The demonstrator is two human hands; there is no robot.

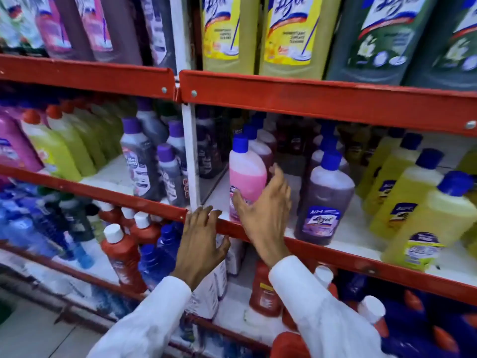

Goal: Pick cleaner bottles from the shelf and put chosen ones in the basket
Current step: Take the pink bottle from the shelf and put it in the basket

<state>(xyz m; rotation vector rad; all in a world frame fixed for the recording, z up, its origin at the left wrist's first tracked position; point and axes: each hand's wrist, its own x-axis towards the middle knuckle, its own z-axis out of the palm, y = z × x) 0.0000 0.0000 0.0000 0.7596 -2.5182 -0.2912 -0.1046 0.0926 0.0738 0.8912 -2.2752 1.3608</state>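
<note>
The pink bottle (246,177) stands at the shelf (322,248) front, full, likely heavy and slippery, so the right hand (265,210), fingers spread and empty beside it, should grip its middle.

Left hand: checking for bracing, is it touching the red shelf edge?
Touching. The head view shows the left hand fingers curled over the red shelf edge.

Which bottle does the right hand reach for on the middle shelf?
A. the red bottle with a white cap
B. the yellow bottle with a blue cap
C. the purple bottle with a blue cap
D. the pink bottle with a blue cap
D: the right hand is open around the pink bottle, its fingers spread at the bottle's side.
</note>
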